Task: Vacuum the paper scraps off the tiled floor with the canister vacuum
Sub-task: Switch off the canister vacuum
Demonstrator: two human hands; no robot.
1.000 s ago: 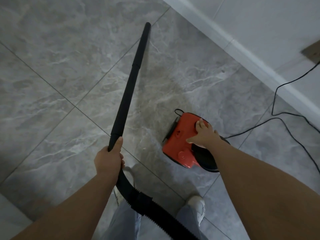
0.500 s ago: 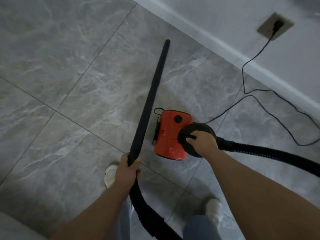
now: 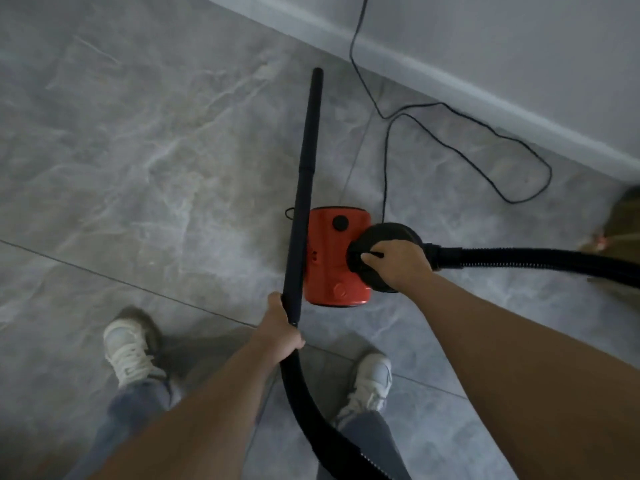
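A red canister vacuum (image 3: pixel 329 258) stands on the grey tiled floor (image 3: pixel 138 161) just ahead of my feet. My right hand (image 3: pixel 394 261) grips the black round cap and handle at the vacuum's right end. My left hand (image 3: pixel 280 329) is closed around the long black wand (image 3: pixel 306 174), which points away from me toward the wall. A ribbed black hose (image 3: pixel 519 261) leaves the cap to the right; another stretch curves from the wand down between my legs. No paper scraps show in view.
A thin black power cord (image 3: pixel 467 133) loops over the floor from the vacuum up the white wall and baseboard (image 3: pixel 450 77) behind. A blurred brown object (image 3: pixel 623 223) sits at the right edge. My two white shoes (image 3: pixel 130 344) stand on the tiles.
My right hand shifted from the red top to the black cap and stays gripping it. The view swung right; the wand turned to point straight ahead beside the vacuum.
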